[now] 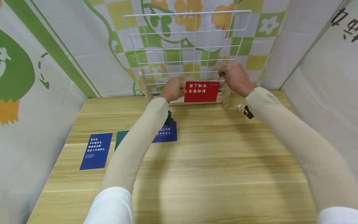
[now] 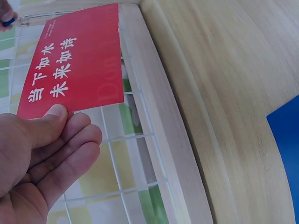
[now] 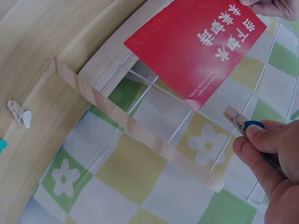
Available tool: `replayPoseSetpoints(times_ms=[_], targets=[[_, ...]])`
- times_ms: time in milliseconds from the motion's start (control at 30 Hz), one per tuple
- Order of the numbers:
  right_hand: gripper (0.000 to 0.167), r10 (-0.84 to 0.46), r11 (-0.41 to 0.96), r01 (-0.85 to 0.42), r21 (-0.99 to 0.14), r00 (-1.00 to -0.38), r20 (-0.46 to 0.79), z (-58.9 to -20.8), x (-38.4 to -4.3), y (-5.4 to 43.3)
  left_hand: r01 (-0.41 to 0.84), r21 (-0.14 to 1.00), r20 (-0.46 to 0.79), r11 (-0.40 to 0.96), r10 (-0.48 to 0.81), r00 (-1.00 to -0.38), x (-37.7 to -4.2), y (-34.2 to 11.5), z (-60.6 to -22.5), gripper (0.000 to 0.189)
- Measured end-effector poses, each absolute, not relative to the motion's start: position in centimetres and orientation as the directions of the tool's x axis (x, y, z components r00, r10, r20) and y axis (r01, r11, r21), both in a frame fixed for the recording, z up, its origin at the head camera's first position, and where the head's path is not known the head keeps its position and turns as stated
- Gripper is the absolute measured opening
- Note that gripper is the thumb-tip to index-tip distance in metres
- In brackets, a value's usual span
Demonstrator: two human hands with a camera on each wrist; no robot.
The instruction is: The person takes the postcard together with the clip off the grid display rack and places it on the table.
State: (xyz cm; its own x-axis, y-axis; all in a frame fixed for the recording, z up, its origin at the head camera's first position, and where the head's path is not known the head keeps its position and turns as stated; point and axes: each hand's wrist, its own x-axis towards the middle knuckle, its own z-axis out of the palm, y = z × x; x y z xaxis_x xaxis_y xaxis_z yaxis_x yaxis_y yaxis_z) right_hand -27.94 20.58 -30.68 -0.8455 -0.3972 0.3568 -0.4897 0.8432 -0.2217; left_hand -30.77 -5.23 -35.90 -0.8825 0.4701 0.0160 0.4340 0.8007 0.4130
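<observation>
My left hand pinches the left edge of a red card with white writing, thumb in front. The card stands against the lower part of a white wire grid. Level with the card's upper right corner, my right hand pinches a small wooden clothespin with a blue ornament between thumb and fingers. In the right wrist view the clothespin's tip is beside the card, apart from it. A wooden stand carries the grid.
On the table lie a blue card, a green card partly under my left arm, and another blue card. A clothespin with a white ornament lies right of the stand. A patterned cloth hangs behind the grid.
</observation>
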Motion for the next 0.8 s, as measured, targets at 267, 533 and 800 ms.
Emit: replayPoseSetpoints(times_ms=[267, 533, 800], targets=[[0.022, -0.379, 0.859, -0.459, -0.227, -0.868, 0.32, -30.7, -27.4, 21.5, 0.412, 0.433, -0.013, 0.801, 0.463, -0.886, -30.0, -6.5, -35.3, 0.035], [0.019, -0.387, 0.854, -0.463, -0.237, -0.87, 0.307, -31.0, -27.0, 22.9, 0.39, 0.451, -0.04, 0.803, 0.455, -0.89, -29.3, -9.0, -35.5, 0.031], [0.018, -0.39, 0.858, -0.47, -0.205, -0.857, 0.336, -31.8, -26.4, 24.6, 0.369, 0.433, -0.061, 0.823, 0.435, -0.898, -28.2, -11.3, -35.0, 0.025]])
